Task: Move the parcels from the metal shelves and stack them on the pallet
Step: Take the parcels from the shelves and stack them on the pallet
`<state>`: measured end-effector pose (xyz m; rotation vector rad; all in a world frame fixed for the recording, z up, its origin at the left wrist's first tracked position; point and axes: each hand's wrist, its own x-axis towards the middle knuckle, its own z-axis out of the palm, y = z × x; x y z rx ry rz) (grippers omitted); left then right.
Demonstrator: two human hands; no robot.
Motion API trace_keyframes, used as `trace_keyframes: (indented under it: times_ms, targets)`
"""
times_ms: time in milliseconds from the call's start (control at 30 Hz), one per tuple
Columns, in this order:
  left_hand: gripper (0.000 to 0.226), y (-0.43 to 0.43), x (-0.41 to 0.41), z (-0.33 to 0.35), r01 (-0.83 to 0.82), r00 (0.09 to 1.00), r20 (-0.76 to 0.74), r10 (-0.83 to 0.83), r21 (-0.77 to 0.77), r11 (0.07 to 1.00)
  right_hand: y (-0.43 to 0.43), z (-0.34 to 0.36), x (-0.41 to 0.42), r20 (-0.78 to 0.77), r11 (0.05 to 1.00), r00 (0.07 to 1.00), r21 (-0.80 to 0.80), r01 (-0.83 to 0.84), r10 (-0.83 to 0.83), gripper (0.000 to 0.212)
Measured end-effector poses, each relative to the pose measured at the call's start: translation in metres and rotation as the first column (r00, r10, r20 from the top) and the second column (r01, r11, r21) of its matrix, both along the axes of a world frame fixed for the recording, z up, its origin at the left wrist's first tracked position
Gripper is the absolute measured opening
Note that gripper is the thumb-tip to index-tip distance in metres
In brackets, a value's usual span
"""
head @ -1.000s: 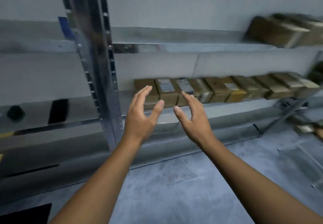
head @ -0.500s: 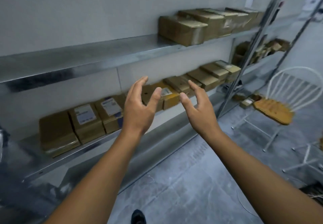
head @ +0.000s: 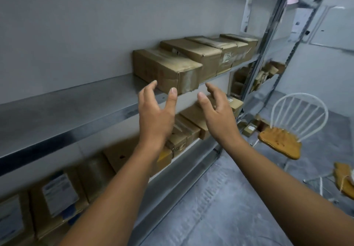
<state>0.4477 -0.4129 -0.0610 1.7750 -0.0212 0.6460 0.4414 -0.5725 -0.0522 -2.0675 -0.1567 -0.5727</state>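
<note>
left hand (head: 155,117) + right hand (head: 217,117) now up at upper shelf (head: 76,102), off lower row | fingers (head: 148,92) spread, holding nothing | end parcel (head: 166,67) brown, taped, creased

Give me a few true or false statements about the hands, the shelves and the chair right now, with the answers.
1. The left hand and right hand hold nothing. True.
2. The upper shelf carries a row of upper parcels. True.
3. Boxes are piled on the chair seat. False: the seat is bare.
4. The lower shelf holds nothing. False: lower parcels sit along it.
</note>
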Motion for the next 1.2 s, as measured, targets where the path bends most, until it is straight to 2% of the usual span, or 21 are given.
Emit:
trace_keyframes:
  times_ms: [167,333,533,700,767,867,967,1100,1200]
  targets:
    - [0.075,-0.028,0.059,0.012,-0.081,0.992,-0.102,0.079,-0.01,0.997,0.0,-0.004,0.058,-0.012,0.996,1.0,0.084,0.008,-0.007,0.063]
    - [0.079,-0.055,0.096,0.016,-0.218,0.967,-0.145,0.208,-0.059,0.974,-0.001,-0.01,0.103,-0.024,0.979,0.995,0.181,-0.093,0.099,0.066]
    - [0.063,-0.08,0.106,0.017,-0.393,0.919,-0.102,0.381,-0.188,0.9,-0.026,-0.016,0.126,0.015,0.904,0.963,0.34,-0.258,0.27,0.058]
    - [0.044,-0.101,0.069,-0.004,-0.419,0.887,0.067,0.456,-0.294,0.859,-0.047,-0.019,0.126,0.007,0.8,0.881,0.415,-0.433,0.473,0.053]
    - [0.044,-0.11,0.045,-0.023,-0.4,0.877,0.159,0.453,-0.28,0.873,-0.055,-0.028,0.119,-0.001,0.741,0.837,0.464,-0.485,0.548,0.048]
    - [0.05,-0.113,0.011,-0.049,-0.378,0.873,0.238,0.426,-0.223,0.899,-0.059,-0.049,0.097,-0.014,0.671,0.776,0.513,-0.535,0.63,0.055]
    - [0.046,-0.107,-0.023,-0.057,-0.4,0.851,0.269,0.452,-0.228,0.888,-0.048,-0.069,0.063,0.001,0.626,0.714,0.482,-0.613,0.7,0.054]
    - [0.033,-0.085,-0.077,-0.064,-0.496,0.785,0.26,0.563,-0.281,0.822,-0.017,-0.087,0.022,-0.002,0.587,0.647,0.423,-0.69,0.762,0.056]
    - [0.04,-0.064,-0.123,-0.069,-0.604,0.701,0.259,0.664,-0.281,0.746,0.015,-0.083,-0.01,-0.004,0.527,0.57,0.386,-0.757,0.822,0.046]
